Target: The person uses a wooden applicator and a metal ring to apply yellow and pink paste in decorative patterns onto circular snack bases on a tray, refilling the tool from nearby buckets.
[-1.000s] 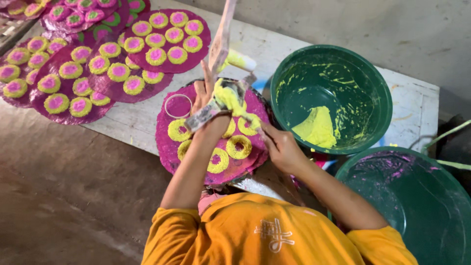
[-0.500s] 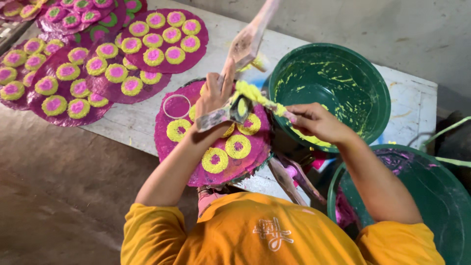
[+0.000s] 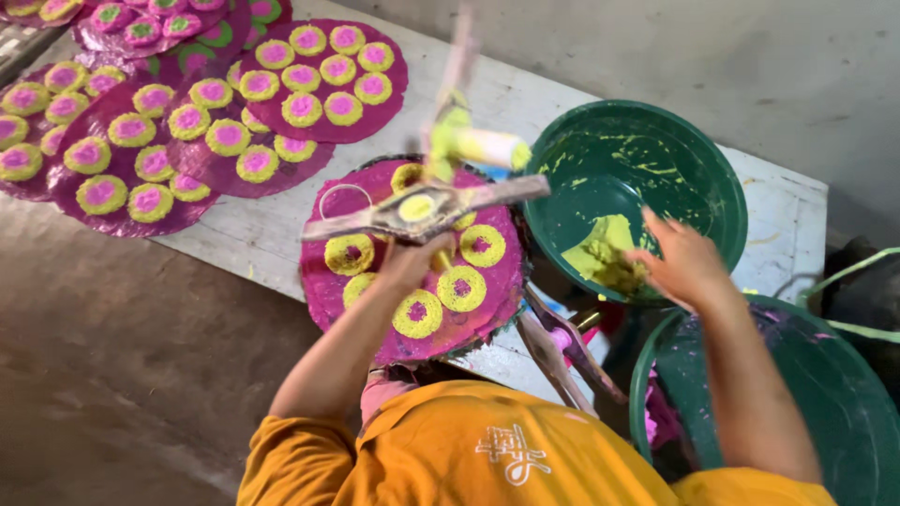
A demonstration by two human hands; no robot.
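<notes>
My left hand grips a flat, paste-smeared press tool and holds it level above a round pink tray. Several yellow rings with pink centres lie on that tray. A pale cylinder daubed with yellow sticks up behind the tool, blurred. My right hand reaches into a green basin, its fingers at a lump of yellow paste. Whether the fingers have taken hold of any paste is hidden.
More pink trays with yellow rings cover the left of the white table. A second green basin with pink smears stands at the lower right. Wooden sticks lie between tray and basins. Brown floor lies left.
My right hand left the tool and went right, into the basin's yellow paste. My left hand raised the tool and turned it flat over the tray.
</notes>
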